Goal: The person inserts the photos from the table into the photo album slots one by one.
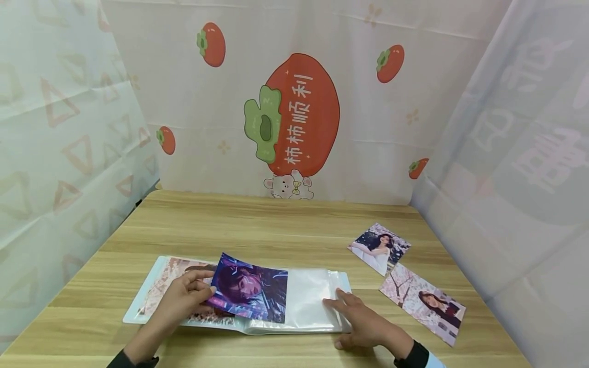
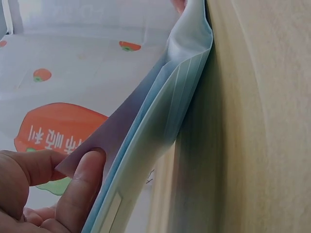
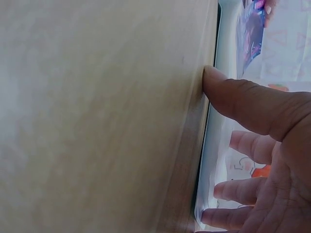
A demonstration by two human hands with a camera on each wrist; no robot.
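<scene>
A photo album (image 1: 313,301) lies spread on the table, its right side showing clear plastic sleeves. My left hand (image 1: 186,296) pinches the left edge of a purple-blue photo (image 1: 253,289) between thumb and fingers. That photo lies over the middle of the album, its right part over the clear sleeve. In the left wrist view, thumb and finger grip a corner of the photo (image 2: 114,126) above the album's cover (image 2: 141,160). My right hand (image 1: 361,319) rests at the album's right edge with fingers spread on the sleeve. Its thumb (image 3: 243,97) touches the table beside the album.
Another photo (image 1: 175,278), pink-toned, shows on the album's left page, partly hidden by my left hand. To the right on the wooden table (image 1: 276,225) lie a photo of a figure in white (image 1: 379,248) and a pink blossom photo (image 1: 423,304). Printed curtains (image 1: 221,102) enclose the table.
</scene>
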